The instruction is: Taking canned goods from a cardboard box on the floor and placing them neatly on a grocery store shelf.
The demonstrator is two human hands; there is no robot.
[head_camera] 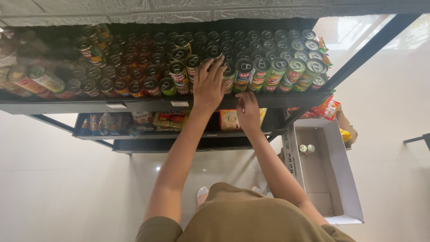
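Reaching into the packed shelf (pixel 134 105), the left hand (pixel 208 85) spread open over a front-row can (pixel 226 74) without gripping it; the right hand (pixel 247 112), half-curled and empty, touched the shelf edge. A nudge could probably topple neighbouring cans (pixel 277 71) off.

Left hand (pixel 208 85) rests on cans (pixel 244 71) on the shelf (pixel 134 105); right hand (pixel 247 112) touches its edge.

Open white carton (pixel 347 179) (two cans (pixel 307 148) inside), snack packets (pixel 329 108).
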